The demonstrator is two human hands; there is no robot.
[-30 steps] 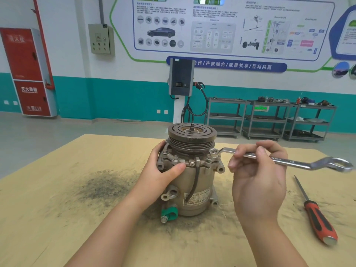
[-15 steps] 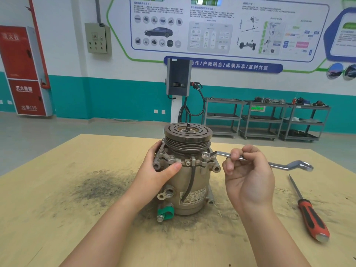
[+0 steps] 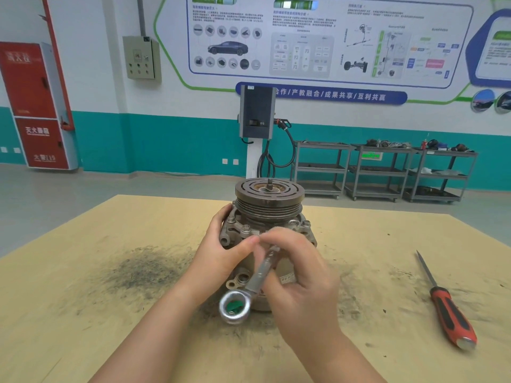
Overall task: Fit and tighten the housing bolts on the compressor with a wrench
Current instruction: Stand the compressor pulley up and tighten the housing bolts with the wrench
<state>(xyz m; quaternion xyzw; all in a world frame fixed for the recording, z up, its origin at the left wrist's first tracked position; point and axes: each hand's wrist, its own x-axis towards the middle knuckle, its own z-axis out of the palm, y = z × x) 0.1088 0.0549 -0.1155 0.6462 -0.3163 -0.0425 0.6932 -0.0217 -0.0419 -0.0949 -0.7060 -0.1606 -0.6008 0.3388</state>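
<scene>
The compressor (image 3: 269, 205) stands upright on the wooden table (image 3: 83, 272), its grooved pulley on top. Bolt heads (image 3: 245, 228) show on the housing flange below the pulley. My left hand (image 3: 221, 252) grips the housing's left side, thumb across the front. My right hand (image 3: 301, 275) is in front of the housing and holds the shank of a silver ring wrench (image 3: 257, 277). The wrench points toward me, its free ring end (image 3: 235, 306) low in front of the compressor. Its far end is hidden behind my blurred fingers near the front flange.
A red-handled screwdriver (image 3: 448, 310) lies on the table to the right. A dark grimy patch (image 3: 143, 269) marks the wood on the left. Grey shelf carts (image 3: 381, 172) and a charger post (image 3: 257, 120) stand by the far wall.
My right hand swung the wrench from the compressor's right side round to the front, so the handle now points toward me. My left hand kept its grip on the housing.
</scene>
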